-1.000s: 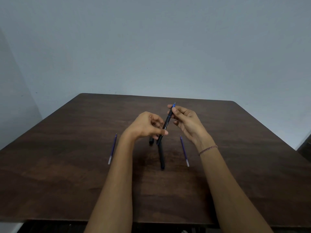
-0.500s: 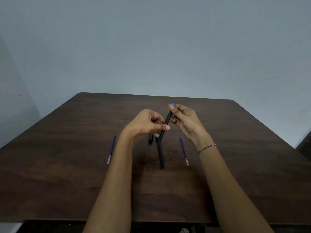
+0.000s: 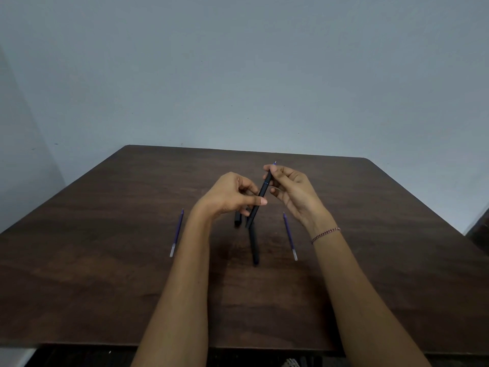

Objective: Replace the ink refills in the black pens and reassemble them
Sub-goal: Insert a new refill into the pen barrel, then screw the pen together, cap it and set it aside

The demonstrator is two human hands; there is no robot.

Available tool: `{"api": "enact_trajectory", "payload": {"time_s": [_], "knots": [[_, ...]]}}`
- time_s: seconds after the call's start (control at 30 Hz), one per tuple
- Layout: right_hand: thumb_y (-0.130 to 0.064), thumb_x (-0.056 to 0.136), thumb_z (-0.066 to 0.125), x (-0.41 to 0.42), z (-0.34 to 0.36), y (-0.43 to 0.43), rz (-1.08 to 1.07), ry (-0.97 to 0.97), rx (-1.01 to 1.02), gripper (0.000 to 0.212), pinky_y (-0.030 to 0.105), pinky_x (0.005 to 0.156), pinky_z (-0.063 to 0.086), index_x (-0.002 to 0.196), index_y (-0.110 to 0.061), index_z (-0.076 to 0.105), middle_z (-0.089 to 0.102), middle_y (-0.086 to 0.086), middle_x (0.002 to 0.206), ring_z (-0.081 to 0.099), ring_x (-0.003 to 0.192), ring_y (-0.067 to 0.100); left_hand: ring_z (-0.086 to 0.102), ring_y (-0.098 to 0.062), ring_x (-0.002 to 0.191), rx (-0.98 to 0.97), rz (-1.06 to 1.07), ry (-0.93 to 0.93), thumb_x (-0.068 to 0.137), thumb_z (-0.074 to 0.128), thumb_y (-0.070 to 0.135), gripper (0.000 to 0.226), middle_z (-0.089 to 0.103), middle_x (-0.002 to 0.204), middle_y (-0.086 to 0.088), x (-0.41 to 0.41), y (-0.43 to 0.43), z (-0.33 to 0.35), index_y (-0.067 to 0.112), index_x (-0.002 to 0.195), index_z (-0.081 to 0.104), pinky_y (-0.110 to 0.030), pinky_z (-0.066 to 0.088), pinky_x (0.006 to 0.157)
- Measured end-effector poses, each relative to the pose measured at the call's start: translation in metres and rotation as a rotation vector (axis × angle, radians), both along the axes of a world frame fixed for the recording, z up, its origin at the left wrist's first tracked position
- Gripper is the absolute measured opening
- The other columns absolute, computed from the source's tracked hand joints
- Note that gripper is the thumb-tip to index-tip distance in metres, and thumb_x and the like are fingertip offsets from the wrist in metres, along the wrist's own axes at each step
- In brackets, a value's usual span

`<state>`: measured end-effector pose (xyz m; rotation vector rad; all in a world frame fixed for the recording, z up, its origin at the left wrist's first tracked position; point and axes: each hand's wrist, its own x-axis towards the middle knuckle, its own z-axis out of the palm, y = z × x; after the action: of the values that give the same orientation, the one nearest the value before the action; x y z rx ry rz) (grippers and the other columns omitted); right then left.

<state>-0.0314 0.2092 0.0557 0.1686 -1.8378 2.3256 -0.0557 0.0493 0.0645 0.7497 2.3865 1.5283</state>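
Above the middle of the table I hold a black pen (image 3: 260,196) tilted, its blue tip pointing up and away. My left hand (image 3: 232,196) pinches its lower barrel between thumb and fingers. My right hand (image 3: 292,193) grips its upper section near the tip. Below them a second black pen (image 3: 254,245) lies on the wood, pointing toward me. A short black piece (image 3: 237,219), perhaps a cap, lies just left of it, partly hidden by my left hand. One blue refill (image 3: 176,233) lies to the left, another blue refill (image 3: 290,235) to the right.
The dark wooden table (image 3: 105,287) stands against a plain grey wall. A dark object (image 3: 480,229) shows at the right edge beyond the table. The near table edge runs along the bottom of the view.
The blue tip sticks out less from the pen's upper end than a second ago. Both hands have stayed in place on the pen, fingers shifting slightly.
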Motion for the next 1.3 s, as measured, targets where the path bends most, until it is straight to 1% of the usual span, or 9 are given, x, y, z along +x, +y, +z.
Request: {"api": "enact_trajectory", "payload": {"time_s": [0.2, 0.47, 0.57, 0.63, 0.73, 0.87, 0.97, 1.2, 1.3], "knots": [[-0.019, 0.095, 0.051, 0.0, 0.0, -0.001, 0.048, 0.011, 0.011, 0.02, 0.013, 0.062, 0.05, 0.092, -0.016, 0.07, 0.068, -0.005, 0.076, 0.061, 0.07, 0.002, 0.06, -0.003, 0.051, -0.004, 0.027, 0.025, 0.073, 0.079, 0.014, 0.019, 0.061, 0.068, -0.005, -0.002, -0.001, -0.001, 0.003, 0.085, 0.069, -0.017, 0.053, 0.052], [-0.021, 0.089, 0.06, -0.005, -0.005, -0.008, -0.115, 0.04, 0.055, 0.012, 0.014, 0.059, 0.048, 0.084, -0.016, 0.07, 0.061, -0.007, 0.072, 0.052, 0.071, 0.006, 0.061, -0.002, 0.053, -0.052, 0.069, 0.125, 0.07, 0.082, 0.022, 0.017, 0.065, 0.058, 0.005, -0.006, 0.0, -0.002, 0.019, 0.066, 0.065, -0.014, 0.049, 0.053], [-0.027, 0.096, 0.049, -0.008, -0.007, -0.011, -0.162, 0.058, 0.093, 0.022, 0.017, 0.066, 0.049, 0.1, -0.015, 0.067, 0.064, -0.004, 0.087, 0.055, 0.079, 0.007, 0.062, -0.006, 0.059, -0.03, 0.136, 0.153, 0.071, 0.08, 0.023, 0.015, 0.065, 0.063, 0.004, -0.011, -0.005, -0.003, 0.018, 0.072, 0.067, -0.015, 0.053, 0.057], [-0.028, 0.098, 0.042, -0.008, -0.01, -0.011, -0.188, 0.068, 0.275, 0.03, 0.019, 0.077, 0.049, 0.119, -0.015, 0.059, 0.065, 0.0, 0.102, 0.056, 0.092, 0.008, 0.063, -0.008, 0.065, -0.019, 0.21, 0.165, 0.074, 0.078, 0.023, 0.015, 0.065, 0.069, 0.003, -0.016, -0.012, -0.004, 0.014, 0.081, 0.069, -0.019, 0.055, 0.062], [-0.025, 0.093, 0.054, -0.006, -0.017, -0.014, -0.189, 0.112, 0.82, 0.043, 0.024, 0.1, 0.04, 0.135, -0.016, 0.047, 0.061, 0.0, 0.122, 0.052, 0.115, 0.01, 0.065, -0.014, 0.074, -0.039, 0.304, 0.166, 0.079, 0.073, 0.024, 0.018, 0.066, 0.078, 0.001, -0.022, -0.021, -0.007, 0.011, 0.091, 0.07, -0.027, 0.057, 0.072], [-0.036, 0.079, 0.071, -0.008, -0.031, -0.024, -0.034, 0.069, 1.198, 0.076, 0.035, 0.106, 0.034, 0.142, -0.02, 0.032, 0.054, 0.003, 0.133, 0.04, 0.129, 0.019, 0.066, -0.015, 0.078, -0.04, 0.352, 0.167, 0.079, 0.073, 0.025, 0.023, 0.067, 0.081, 0.001, -0.024, -0.022, -0.008, 0.01, 0.096, 0.071, -0.031, 0.058, 0.075], [-0.041, 0.075, 0.074, -0.012, -0.036, -0.027, 0.006, 0.07, 1.267, 0.082, 0.041, 0.104, 0.039, 0.142, -0.019, 0.031, 0.058, 0.005, 0.129, 0.047, 0.122, 0.022, 0.067, -0.018, 0.08, -0.053, 0.363, 0.176, 0.079, 0.074, 0.026, 0.023, 0.068, 0.082, 0.0, -0.024, -0.023, -0.007, 0.011, 0.096, 0.072, -0.036, 0.059, 0.076], [-0.039, 0.073, 0.076, -0.013, -0.036, -0.031, 0.007, 0.116, 1.264, 0.077, 0.038, 0.095, 0.044, 0.136, -0.018, 0.038, 0.062, 0.002, 0.121, 0.058, 0.095, 0.015, 0.068, -0.021, 0.081, -0.043, 0.364, 0.177, 0.078, 0.074, 0.025, 0.022, 0.07, 0.085, -0.004, -0.022, -0.023, -0.007, 0.009, 0.094, 0.073, -0.041, 0.058, 0.079], [-0.038, 0.072, 0.078, -0.012, -0.033, -0.03, -0.011, 0.168, 1.188, 0.072, 0.015, 0.076, 0.046, 0.132, -0.017, 0.044, 0.062, 0.0, 0.121, 0.052, 0.073, 0.001, 0.069, -0.023, 0.083, -0.02, 0.371, 0.174, 0.079, 0.074, 0.025, 0.024, 0.071, 0.088, -0.008, -0.021, -0.024, -0.007, 0.008, 0.095, 0.073, -0.042, 0.058, 0.08]]}}
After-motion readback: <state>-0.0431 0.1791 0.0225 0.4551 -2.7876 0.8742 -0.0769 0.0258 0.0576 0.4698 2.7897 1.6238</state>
